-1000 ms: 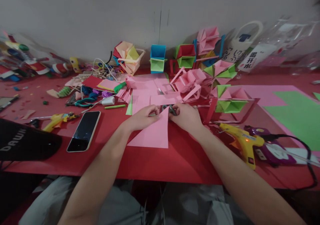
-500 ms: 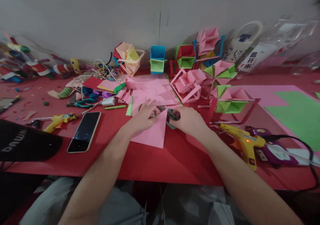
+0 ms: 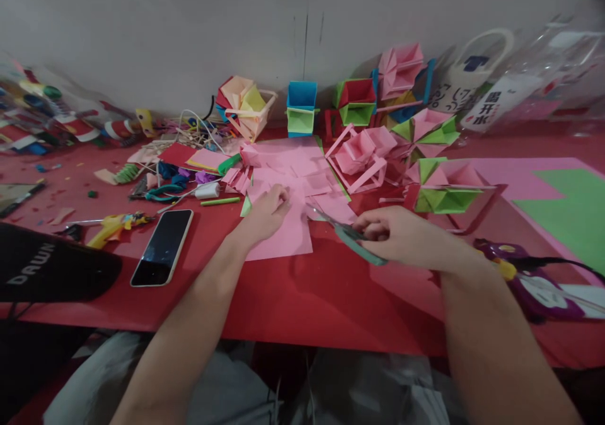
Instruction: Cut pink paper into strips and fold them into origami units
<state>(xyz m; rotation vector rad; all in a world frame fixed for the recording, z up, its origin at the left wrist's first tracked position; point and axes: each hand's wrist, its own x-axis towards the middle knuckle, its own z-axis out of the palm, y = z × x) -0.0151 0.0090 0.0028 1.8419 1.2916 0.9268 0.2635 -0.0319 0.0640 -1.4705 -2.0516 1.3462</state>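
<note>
My right hand [image 3: 392,232] is closed round the handles of green scissors [image 3: 347,234], whose blades point left. The blade tips lie by the right edge of a pink sheet of paper [image 3: 288,239] on the red table. On that sheet rests my left hand [image 3: 268,212], fingers curled and thumb pressed to the forefinger, pinching the paper; the exact hold is partly hidden. Just beyond it lie more pink sheets [image 3: 309,160] and cut pieces.
Folded paper models stand along the wall, including a pink framed one [image 3: 362,154] and a pink-and-green one [image 3: 447,188]. A phone [image 3: 162,248], a yellow glue gun [image 3: 111,226] and a black cup [image 3: 57,264] are left. A purple-and-white device [image 3: 534,283] lies right.
My right hand has drawn the scissors back to the right, off the pink paper. The sheet now lies flatter, its lifted corner down, and my left hand has curled its fingers.
</note>
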